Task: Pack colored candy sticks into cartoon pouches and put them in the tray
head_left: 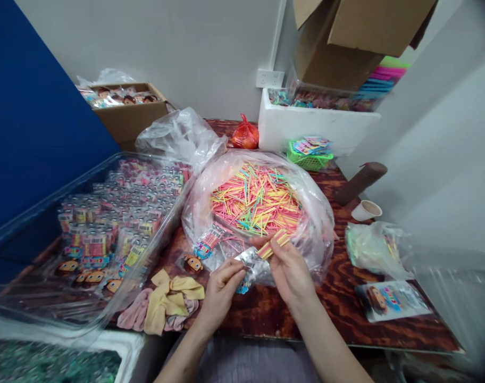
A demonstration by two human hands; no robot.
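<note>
My left hand (223, 284) pinches a small clear printed packet (248, 256) by its edge, in front of the big bag. A bundle of thin pink and yellow sticks (275, 243) is held in the fingers of my right hand (287, 268), its left end at the packet's mouth. Just behind both hands, a large clear plastic bag (321, 213) lies open around a heap of pink, yellow, green and blue sticks (258, 199). A filled packet (210, 239) with a cartoon-head tag (192, 263) rests on the bag's left side.
At left, a clear plastic tub (147, 250) holds many filled packets. Yellow and pink cloths (166, 303) lie beside it. On the right are a brown bottle (360, 183), a paper cup (366, 210) and a flat printed pouch (392, 302). A white foam box (314, 125) stands behind.
</note>
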